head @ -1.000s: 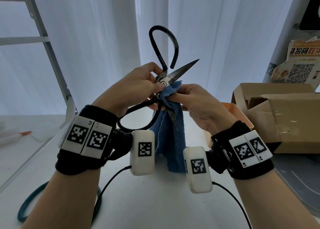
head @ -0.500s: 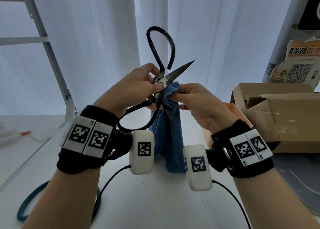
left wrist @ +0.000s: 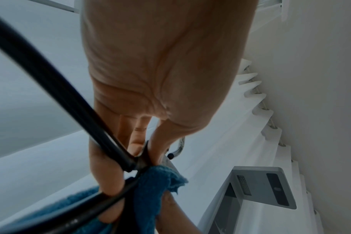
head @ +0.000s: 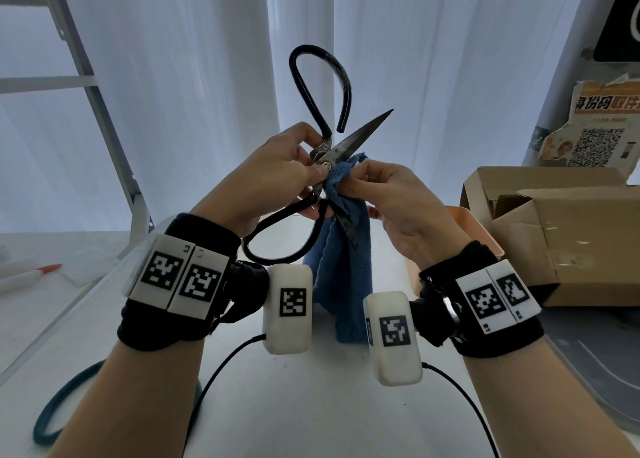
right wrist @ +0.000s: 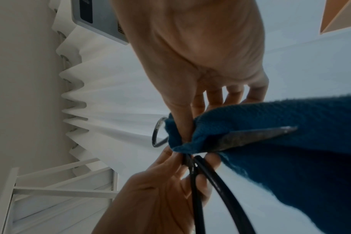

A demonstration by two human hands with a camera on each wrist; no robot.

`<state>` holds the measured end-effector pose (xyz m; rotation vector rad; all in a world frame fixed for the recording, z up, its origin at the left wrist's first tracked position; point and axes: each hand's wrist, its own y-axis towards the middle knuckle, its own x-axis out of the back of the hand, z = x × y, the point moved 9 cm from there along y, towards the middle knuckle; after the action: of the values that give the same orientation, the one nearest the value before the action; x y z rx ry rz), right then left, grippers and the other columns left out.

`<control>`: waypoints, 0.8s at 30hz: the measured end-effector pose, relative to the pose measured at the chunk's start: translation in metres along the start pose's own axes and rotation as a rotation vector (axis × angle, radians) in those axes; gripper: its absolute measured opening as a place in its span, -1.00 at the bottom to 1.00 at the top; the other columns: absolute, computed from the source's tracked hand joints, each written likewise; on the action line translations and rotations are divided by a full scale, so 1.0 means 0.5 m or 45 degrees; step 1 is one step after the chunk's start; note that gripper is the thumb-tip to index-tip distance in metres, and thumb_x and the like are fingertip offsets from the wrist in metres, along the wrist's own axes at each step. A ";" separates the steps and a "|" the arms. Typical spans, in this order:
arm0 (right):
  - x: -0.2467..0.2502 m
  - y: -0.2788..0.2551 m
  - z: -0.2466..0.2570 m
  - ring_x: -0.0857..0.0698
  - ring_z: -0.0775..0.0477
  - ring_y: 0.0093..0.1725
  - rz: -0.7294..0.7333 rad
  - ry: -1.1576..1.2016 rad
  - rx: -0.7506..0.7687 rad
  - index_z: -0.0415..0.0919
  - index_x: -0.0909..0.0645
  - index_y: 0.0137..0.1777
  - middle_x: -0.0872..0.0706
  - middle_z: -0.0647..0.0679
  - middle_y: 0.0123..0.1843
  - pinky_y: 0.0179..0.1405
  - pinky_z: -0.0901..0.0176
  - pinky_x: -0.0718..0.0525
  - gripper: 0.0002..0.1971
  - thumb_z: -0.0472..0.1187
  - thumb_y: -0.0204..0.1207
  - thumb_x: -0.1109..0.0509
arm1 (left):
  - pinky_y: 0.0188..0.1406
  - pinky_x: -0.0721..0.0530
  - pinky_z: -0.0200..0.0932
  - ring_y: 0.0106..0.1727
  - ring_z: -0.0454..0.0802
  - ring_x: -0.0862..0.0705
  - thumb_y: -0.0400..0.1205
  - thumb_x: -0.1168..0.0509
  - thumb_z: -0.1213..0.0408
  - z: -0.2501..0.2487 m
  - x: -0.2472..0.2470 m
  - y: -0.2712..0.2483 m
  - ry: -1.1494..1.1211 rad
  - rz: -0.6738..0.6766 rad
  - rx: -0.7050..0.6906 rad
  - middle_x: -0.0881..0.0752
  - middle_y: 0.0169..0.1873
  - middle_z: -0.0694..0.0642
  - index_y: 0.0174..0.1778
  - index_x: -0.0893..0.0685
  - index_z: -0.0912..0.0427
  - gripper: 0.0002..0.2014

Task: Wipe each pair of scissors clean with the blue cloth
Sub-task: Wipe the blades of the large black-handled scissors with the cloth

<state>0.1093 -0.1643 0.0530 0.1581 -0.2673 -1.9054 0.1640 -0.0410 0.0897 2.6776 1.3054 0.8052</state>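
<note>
Up in the air over the table (head: 284, 405): open black scissors (head: 360, 135), both hands on them.
Left hand (head: 266, 177) pinches the scissors at the pivot, thumb and fingers curled tight round the metal. Right hand (head: 391, 201) pinches the blue cloth (head: 341, 277) around the lower blade, just beside the pivot; the rest of the cloth hangs down. One blade points up-right, bare. Cardboard box (head: 568, 236) sits at the table's right edge.

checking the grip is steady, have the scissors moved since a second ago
Yes, slightly: the scissors have tipped a little left, top loop and blade tip shifting left against the curtain fold behind. The pivot in the left hand has hardly shifted.
</note>
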 end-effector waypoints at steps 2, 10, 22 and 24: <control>0.001 0.001 0.000 -0.78 0.18 -0.30 -0.007 0.035 0.009 -0.23 -0.71 -0.15 -0.81 0.00 -0.26 -0.39 0.48 -0.63 -0.91 -0.39 0.56 -0.46 | -0.35 -0.78 -0.15 -0.37 0.01 -0.81 0.75 -0.26 0.41 -0.001 0.002 0.000 -0.006 -0.009 -0.006 -0.57 -0.07 0.17 0.21 -0.55 0.19 -0.86; 0.000 -0.005 0.003 -0.72 0.24 -0.43 -0.015 -0.013 -0.005 -0.31 -0.69 -0.20 -0.78 0.00 -0.37 -0.46 0.52 -0.57 -0.88 -0.38 0.59 -0.44 | -0.33 -0.78 -0.14 -0.31 0.14 -0.83 0.75 -0.26 0.41 -0.001 0.001 -0.002 -0.006 0.007 0.003 -0.56 -0.08 0.18 0.19 -0.55 0.19 -0.87; 0.006 -0.001 -0.001 -0.75 0.17 -0.31 -0.046 -0.067 -0.010 -0.26 -0.73 -0.16 -0.80 -0.02 -0.28 -0.35 0.43 -0.65 -0.95 -0.32 0.53 -0.52 | -0.37 -0.76 -0.20 -0.35 0.09 -0.83 0.75 -0.26 0.42 -0.001 0.007 -0.004 -0.055 -0.001 0.020 -0.58 -0.10 0.15 0.18 -0.57 0.21 -0.88; -0.003 -0.003 0.003 -0.79 0.19 -0.28 -0.001 -0.027 0.008 -0.31 -0.78 -0.01 -0.84 -0.02 -0.24 -0.35 0.48 -0.63 -0.91 -0.40 0.54 -0.48 | -0.36 -0.77 -0.17 -0.41 0.01 -0.80 0.74 -0.27 0.43 0.000 0.009 -0.003 -0.039 -0.013 0.013 -0.57 -0.10 0.15 0.19 -0.56 0.21 -0.87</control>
<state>0.1081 -0.1624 0.0541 0.1423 -0.2879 -1.9078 0.1650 -0.0367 0.0912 2.6782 1.3187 0.7551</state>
